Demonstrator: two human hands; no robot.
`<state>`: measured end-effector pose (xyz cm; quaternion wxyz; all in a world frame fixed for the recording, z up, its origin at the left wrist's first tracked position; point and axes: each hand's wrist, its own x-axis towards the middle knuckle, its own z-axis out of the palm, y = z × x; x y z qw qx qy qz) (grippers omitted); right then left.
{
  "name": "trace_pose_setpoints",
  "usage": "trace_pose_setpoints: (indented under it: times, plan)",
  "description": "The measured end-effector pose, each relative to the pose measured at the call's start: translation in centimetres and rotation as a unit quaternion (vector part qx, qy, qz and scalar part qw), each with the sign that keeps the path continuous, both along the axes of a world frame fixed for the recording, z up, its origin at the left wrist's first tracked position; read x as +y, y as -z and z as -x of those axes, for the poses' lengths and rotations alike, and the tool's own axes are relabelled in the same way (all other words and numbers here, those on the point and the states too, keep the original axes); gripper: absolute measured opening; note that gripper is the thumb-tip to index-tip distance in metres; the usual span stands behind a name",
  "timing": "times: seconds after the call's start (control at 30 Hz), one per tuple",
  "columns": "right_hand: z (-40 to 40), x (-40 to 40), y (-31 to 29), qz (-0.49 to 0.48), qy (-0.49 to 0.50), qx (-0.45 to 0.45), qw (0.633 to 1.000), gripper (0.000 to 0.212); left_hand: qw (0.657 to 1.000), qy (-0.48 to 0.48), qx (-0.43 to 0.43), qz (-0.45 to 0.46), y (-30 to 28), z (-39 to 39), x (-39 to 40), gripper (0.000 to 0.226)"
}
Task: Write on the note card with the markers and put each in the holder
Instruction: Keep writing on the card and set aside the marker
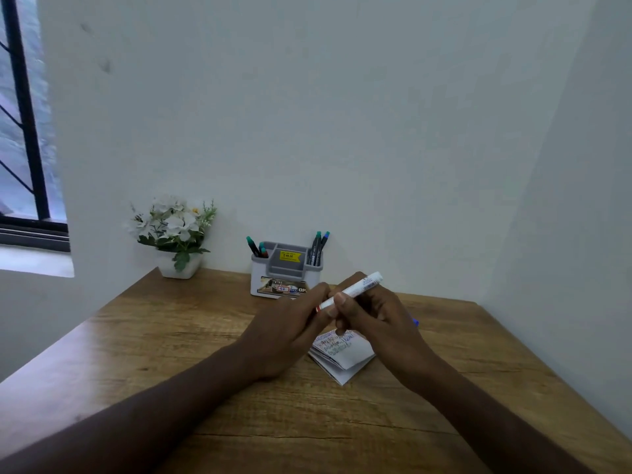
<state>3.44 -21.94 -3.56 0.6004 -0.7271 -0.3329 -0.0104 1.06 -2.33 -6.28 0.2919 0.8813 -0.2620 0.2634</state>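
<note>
Both my hands hold one white marker point(359, 289) with a red band above the note card. My right hand point(369, 316) grips its barrel, thumb on top. My left hand point(290, 323) pinches the lower, red-banded end; that tip is hidden by my fingers. The note card point(342, 354), a small folded white stack with coloured writing on it, lies on the table under my hands. The grey and white holder point(285, 271) stands behind them by the wall, with two markers in its left slot and two in its right slot.
A white pot of white flowers point(176, 230) stands at the table's back left. Something blue point(415, 322) peeks out behind my right hand. The wooden table point(171, 336) meets walls at the back and right. A window is at far left.
</note>
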Motion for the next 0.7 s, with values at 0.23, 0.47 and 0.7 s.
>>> trace_pose_setpoints:
  times: [0.23,0.47,0.7]
  plan:
    - [-0.5,-3.7,-0.2,-0.134,0.071,0.021,0.988,0.027,0.991,-0.109,0.052,-0.063,0.6,0.7,-0.4,0.066]
    - [-2.6,-5.5,1.3,-0.148,0.067,0.147,0.976,0.011,0.966,-0.151,0.086,-0.192,0.7,0.4,0.1,0.069]
    - [-2.7,-4.2,3.5,0.058,0.163,0.066,0.983,0.026,0.962,-0.161,0.102,-0.195,0.5,0.4,0.0,0.069]
